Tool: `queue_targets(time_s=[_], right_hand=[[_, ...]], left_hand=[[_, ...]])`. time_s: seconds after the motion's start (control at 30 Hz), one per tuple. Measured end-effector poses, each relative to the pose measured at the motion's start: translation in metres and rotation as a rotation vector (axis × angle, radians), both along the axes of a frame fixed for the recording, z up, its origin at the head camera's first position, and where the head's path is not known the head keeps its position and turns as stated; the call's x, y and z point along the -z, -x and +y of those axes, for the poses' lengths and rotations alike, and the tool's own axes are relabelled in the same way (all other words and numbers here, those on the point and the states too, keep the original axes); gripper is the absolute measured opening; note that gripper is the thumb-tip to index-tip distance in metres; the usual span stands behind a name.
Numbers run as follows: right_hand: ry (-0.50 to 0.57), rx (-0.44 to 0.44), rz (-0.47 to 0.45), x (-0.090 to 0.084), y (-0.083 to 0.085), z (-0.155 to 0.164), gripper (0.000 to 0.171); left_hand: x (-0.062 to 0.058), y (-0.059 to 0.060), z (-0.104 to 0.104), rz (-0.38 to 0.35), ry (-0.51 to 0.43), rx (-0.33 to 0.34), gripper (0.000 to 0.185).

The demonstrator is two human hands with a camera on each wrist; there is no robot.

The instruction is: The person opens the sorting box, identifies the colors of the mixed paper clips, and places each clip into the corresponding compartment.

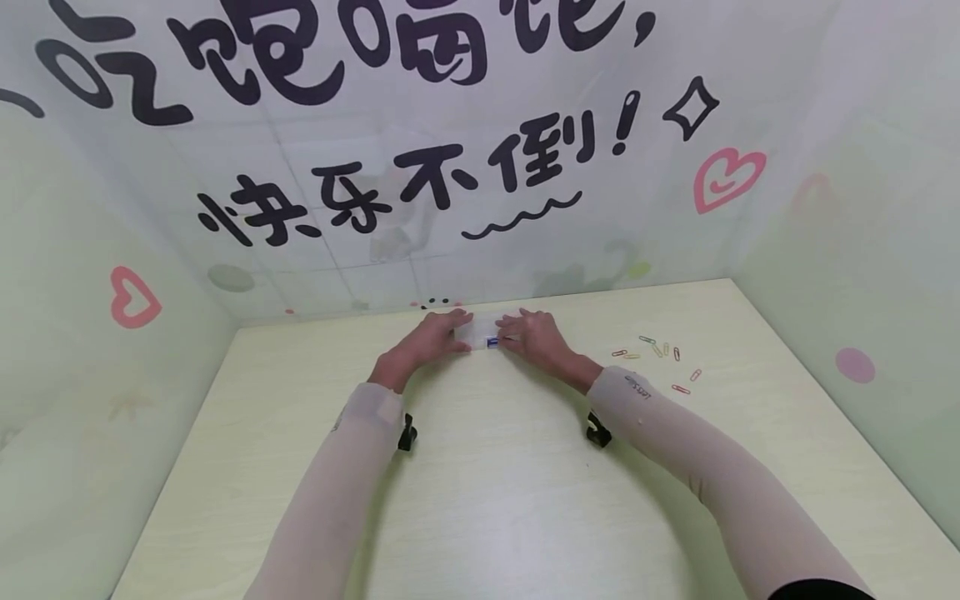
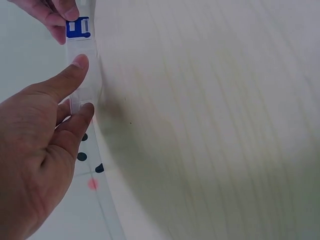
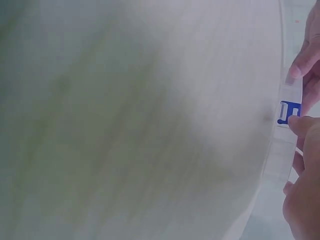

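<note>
A clear plastic box (image 1: 480, 327) with a blue latch (image 2: 76, 34) on its near side stands at the back of the table. My left hand (image 1: 429, 340) holds its left end, the thumb on the near side and the fingers around the end. At the other end, my right hand (image 1: 542, 340) grips the box, with the thumb (image 3: 298, 125) against the blue latch. The lid looks down, though the hands cover part of it. What lies inside cannot be made out.
Several coloured paper clips, among them a red one (image 1: 681, 389), lie scattered on the pale table (image 1: 480, 500) to the right of my right hand. A printed cloth wall (image 1: 420, 250) rises right behind the box, and side walls flank the table.
</note>
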State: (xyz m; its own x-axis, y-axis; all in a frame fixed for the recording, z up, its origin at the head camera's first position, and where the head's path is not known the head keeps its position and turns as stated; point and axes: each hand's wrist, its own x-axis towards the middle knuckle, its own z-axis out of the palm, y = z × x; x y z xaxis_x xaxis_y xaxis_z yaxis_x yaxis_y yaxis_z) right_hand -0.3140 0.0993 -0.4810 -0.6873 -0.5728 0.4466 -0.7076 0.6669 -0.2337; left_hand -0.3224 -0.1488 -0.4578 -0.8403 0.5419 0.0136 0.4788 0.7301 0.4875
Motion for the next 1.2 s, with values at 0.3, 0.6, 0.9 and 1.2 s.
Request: queue_targets(time_s=[0.3, 0.6, 0.9, 1.2], right_hand=[[0.027, 0.014, -0.12, -0.008, 0.001, 0.0, 0.014], [0.043, -0.005, -0.162, -0.01, 0.005, 0.0, 0.006], [0.061, 0.001, -0.239, -0.01, 0.009, -0.001, 0.005], [0.066, 0.002, -0.289, -0.012, 0.01, 0.0, 0.005]], left_hand=[[0.0, 0.001, -0.001, 0.019, -0.005, 0.028, 0.064], [0.001, 0.002, -0.003, 0.02, -0.007, 0.037, 0.064], [0.001, 0.002, -0.004, 0.032, -0.011, 0.054, 0.064], [-0.001, 0.003, -0.003, 0.031, 0.024, 0.067, 0.063]])
